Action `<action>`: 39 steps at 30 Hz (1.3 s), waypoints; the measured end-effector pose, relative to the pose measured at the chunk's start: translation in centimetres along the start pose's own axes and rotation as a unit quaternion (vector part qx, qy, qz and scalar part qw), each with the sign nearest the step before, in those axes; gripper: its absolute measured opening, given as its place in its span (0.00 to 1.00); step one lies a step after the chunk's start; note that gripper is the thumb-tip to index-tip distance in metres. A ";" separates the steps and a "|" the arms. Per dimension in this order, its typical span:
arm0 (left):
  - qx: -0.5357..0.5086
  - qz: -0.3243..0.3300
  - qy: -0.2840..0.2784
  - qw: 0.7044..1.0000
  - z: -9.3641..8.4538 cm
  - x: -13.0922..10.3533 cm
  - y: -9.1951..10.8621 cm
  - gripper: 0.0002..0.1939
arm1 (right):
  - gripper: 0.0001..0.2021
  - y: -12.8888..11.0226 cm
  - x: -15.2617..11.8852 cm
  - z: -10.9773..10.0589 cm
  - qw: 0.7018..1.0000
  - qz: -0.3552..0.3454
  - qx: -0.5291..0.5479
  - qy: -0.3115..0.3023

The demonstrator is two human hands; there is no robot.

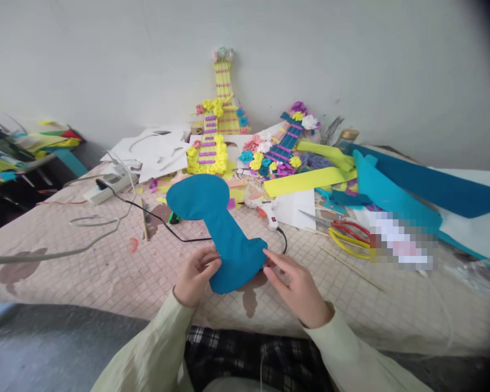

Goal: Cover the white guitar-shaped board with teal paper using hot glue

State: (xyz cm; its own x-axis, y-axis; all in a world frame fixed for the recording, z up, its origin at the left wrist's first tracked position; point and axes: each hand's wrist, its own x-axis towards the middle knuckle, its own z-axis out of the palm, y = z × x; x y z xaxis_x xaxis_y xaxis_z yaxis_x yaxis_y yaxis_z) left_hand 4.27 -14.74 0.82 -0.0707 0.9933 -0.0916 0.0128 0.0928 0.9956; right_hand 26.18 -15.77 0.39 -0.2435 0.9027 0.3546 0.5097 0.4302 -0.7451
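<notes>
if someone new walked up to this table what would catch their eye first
Probably the bright blue shape in the middle, held at its lower end between the left hand and the right hand. Next, likely the yellow flower-trimmed decorations behind it, the taller one against the wall, and the red- and yellow-handled scissors on the right.

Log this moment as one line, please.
left hand: on blue cutout, lower left | right hand: at cutout's right edge | glue gun: lying beyond cutout

Pale green long sleeves, dark plaid lower garment
</notes>
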 end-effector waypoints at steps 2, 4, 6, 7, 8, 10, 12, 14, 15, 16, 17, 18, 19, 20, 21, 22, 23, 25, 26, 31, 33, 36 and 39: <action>-0.017 0.020 0.015 1.000 0.2 -0.7 0.5 0.21 | 0.18 -0.6 0.0 -0.2 0.992 0.059 0.095 0.058; -0.022 0.049 0.021 0.998 0.4 -1.5 0.8 0.21 | 0.19 -1.4 0.3 -0.6 0.974 0.089 0.176 0.111; -0.020 0.085 0.015 0.996 0.6 -2.2 1.2 0.20 | 0.17 -2.2 0.8 -1.3 0.963 0.093 0.220 0.123; -0.016 0.103 0.010 0.994 0.6 -2.4 1.4 0.19 | 0.15 -2.6 1.1 -1.8 0.963 0.089 0.232 0.103; -0.009 0.120 0.006 0.993 0.7 -2.6 1.6 0.18 | 0.16 -3.0 1.4 -2.2 0.964 0.082 0.242 0.075; 0.017 0.155 0.006 0.988 0.8 -2.8 2.2 0.17 | 0.19 -3.9 2.0 -3.0 0.963 0.071 0.260 0.012; 0.058 0.191 0.018 0.980 0.9 -2.7 2.7 0.15 | 0.19 -4.9 2.6 -3.6 0.966 0.064 0.249 -0.026; 0.099 0.223 0.030 0.969 1.1 -2.6 3.4 0.13 | 0.17 -5.7 2.9 -3.9 0.978 0.059 0.196 -0.048; 0.114 0.234 0.032 0.965 1.2 -2.5 3.7 0.13 | 0.17 -6.0 3.1 -3.9 0.983 0.052 0.166 -0.054; 0.124 0.242 0.032 0.962 1.3 -2.3 4.0 0.13 | 0.17 -6.2 3.3 -4.0 0.988 0.043 0.140 -0.058; 0.130 0.247 0.031 0.960 1.5 -2.1 4.3 0.13 | 0.18 -6.4 3.4 -4.1 0.990 0.036 0.120 -0.060; 0.133 0.251 0.027 0.958 1.7 -1.8 4.7 0.14 | 0.18 -6.4 3.6 -4.2 0.992 0.030 0.108 -0.059; 0.136 0.253 0.022 0.958 1.8 -1.5 5.0 0.14 | 0.18 -6.4 3.9 -4.3 0.993 0.027 0.101 -0.055; 0.137 0.253 0.015 0.958 1.9 -1.1 5.3 0.14 | 0.18 -6.4 4.1 -4.5 0.994 0.026 0.095 -0.051; 0.138 0.254 0.007 0.957 2.1 -0.7 5.5 0.15 | 0.18 -6.2 4.4 -4.6 0.995 0.025 0.089 -0.048; 0.138 0.254 -0.003 0.957 2.2 -0.2 5.8 0.15 | 0.18 -6.1 4.8 -4.8 0.995 0.023 0.083 -0.046; 0.136 0.255 -0.010 0.957 2.3 0.3 6.0 0.15 | 0.19 -5.8 5.2 -5.0 0.996 0.021 0.079 -0.044; 0.134 0.261 -0.020 0.956 2.5 1.4 6.3 0.16 | 0.19 -5.3 6.0 -5.2 0.996 0.020 0.074 -0.044; 0.135 0.267 -0.022 0.954 2.7 1.9 6.4 0.17 | 0.20 -5.1 6.4 -5.3 0.996 0.023 0.075 -0.047; 0.145 0.276 -0.026 0.950 3.5 4.8 6.5 0.18 | 0.20 -3.6 8.4 -5.7 0.995 0.057 0.064 -0.060; 0.144 0.271 -0.027 0.951 3.8 6.0 6.5 0.17 | 0.21 -3.0 9.2 -6.0 0.994 0.060 0.054 -0.069; 0.128 0.266 -0.027 0.955 3.9 8.1 6.6 0.16 | 0.22 -1.9 10.6 -6.3 0.992 0.080 0.084 -0.058; 0.078 0.274 -0.032 0.958 3.8 10.2 6.6 0.16 | 0.24 -0.8 12.1 -6.4 0.974 0.133 0.180 -0.024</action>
State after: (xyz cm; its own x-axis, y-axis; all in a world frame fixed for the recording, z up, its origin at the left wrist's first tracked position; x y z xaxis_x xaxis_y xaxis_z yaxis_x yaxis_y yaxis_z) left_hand 7.47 -3.78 6.35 0.0507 0.8977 0.4376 0.1803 -0.4392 0.8801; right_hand 28.09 -5.16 8.94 -0.1842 0.9776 0.1015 0.2392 0.1447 -0.9601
